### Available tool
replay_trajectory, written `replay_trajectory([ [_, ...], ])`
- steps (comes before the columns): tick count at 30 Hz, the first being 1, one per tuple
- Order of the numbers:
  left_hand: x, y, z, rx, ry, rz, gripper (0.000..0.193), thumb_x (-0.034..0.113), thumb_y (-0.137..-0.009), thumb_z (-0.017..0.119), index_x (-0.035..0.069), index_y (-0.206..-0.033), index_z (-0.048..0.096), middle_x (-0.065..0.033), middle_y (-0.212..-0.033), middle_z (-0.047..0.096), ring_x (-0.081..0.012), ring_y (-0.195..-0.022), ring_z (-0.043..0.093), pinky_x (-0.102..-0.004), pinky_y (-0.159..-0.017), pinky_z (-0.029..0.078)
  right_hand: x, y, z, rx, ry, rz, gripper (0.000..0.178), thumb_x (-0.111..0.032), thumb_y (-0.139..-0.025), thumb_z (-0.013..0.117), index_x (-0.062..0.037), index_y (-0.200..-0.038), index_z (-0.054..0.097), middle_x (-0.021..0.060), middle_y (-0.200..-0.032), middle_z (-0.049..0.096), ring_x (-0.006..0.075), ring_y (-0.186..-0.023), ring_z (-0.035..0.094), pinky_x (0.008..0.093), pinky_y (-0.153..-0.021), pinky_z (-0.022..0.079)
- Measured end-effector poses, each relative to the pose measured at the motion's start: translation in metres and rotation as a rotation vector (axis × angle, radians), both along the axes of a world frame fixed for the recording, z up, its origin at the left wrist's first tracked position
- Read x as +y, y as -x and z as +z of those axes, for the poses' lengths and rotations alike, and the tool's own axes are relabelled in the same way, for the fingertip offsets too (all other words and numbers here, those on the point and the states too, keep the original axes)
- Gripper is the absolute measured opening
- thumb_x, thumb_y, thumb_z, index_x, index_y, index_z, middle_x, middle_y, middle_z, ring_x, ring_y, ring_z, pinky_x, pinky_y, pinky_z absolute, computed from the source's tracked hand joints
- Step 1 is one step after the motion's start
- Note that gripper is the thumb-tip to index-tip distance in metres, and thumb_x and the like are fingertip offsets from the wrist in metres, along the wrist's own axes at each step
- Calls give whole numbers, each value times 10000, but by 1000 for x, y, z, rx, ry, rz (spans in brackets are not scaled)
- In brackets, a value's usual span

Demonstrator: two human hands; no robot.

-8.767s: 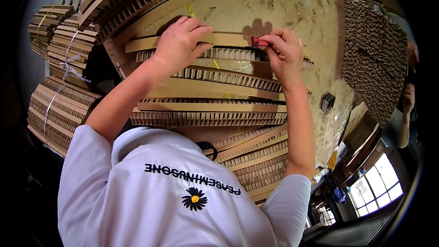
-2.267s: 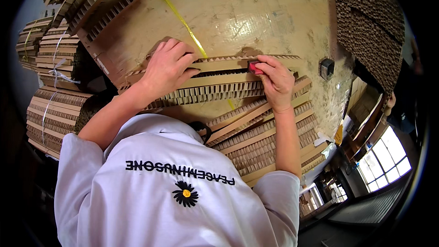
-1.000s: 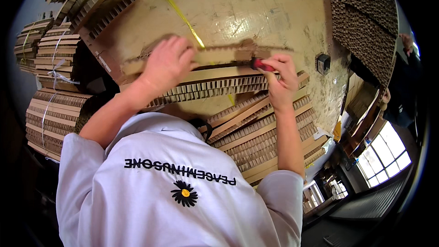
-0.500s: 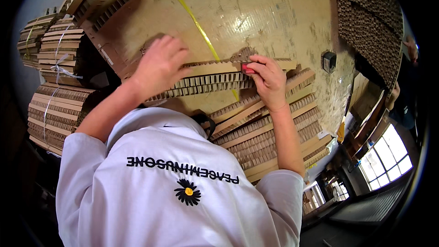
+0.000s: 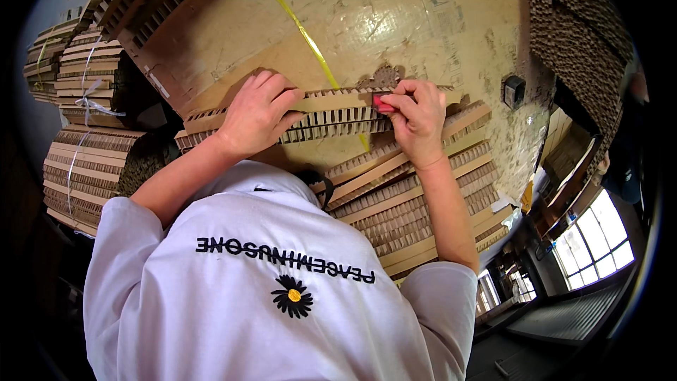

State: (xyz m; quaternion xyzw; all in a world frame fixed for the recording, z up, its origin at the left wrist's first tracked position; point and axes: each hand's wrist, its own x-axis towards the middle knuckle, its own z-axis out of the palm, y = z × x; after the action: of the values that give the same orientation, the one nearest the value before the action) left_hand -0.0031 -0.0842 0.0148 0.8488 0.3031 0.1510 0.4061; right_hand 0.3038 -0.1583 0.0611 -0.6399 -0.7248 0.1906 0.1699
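Note:
A long strip of honeycomb cardboard (image 5: 338, 102) lies across the table in front of me, its open cells showing along the edge. My left hand (image 5: 259, 114) grips its left part, with thumb and fingertips bent around the flat face. Near the strip's right end, my right hand (image 5: 417, 118) pinches a small red piece (image 5: 383, 104) against the cardboard. A dark patch sits beside this piece; its exact kind is too small to make out. A second row of cells shows along the strip's near side.
More honeycomb strips (image 5: 430, 204) are stacked close to my right forearm. Tied bundles (image 5: 88, 169) stand at the left. A yellow strap (image 5: 289, 14) crosses the tabletop (image 5: 381, 21). Brown crumbs (image 5: 386, 76) lie beyond the strip. A black block (image 5: 513, 92) and a large honeycomb stack (image 5: 575, 28) are at the right.
My left hand, blurred in the air above the strip before, has come down and taken hold of it. My right hand still pinches the red piece at nearly the same place.

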Motion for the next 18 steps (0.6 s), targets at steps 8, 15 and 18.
replay_trajectory([
  [8,-2,-2,0,9,-4,21,367,121,-743,822,63,-1058,642,-99,-1040,609,-325,-978,581,-431,-832,476,2,2,0,-26,53,7,270,-11,-705,784,-173,-918,744,-19,-901,616,214,-894,600,366,-785,368],
  [15,-5,-4,-1,27,-27,21,305,125,-762,812,62,-996,626,-101,-1003,590,-325,-969,577,-436,-846,468,1,2,-2,-4,57,6,257,-34,-706,799,-191,-901,741,-29,-917,621,207,-899,598,368,-784,359],
  [18,-5,-6,-2,14,-17,14,241,107,-789,784,61,-937,600,-113,-954,556,-336,-932,560,-444,-824,466,2,4,5,15,83,-17,238,-27,-727,824,-169,-904,751,-11,-917,629,204,-901,603,363,-790,394],
])
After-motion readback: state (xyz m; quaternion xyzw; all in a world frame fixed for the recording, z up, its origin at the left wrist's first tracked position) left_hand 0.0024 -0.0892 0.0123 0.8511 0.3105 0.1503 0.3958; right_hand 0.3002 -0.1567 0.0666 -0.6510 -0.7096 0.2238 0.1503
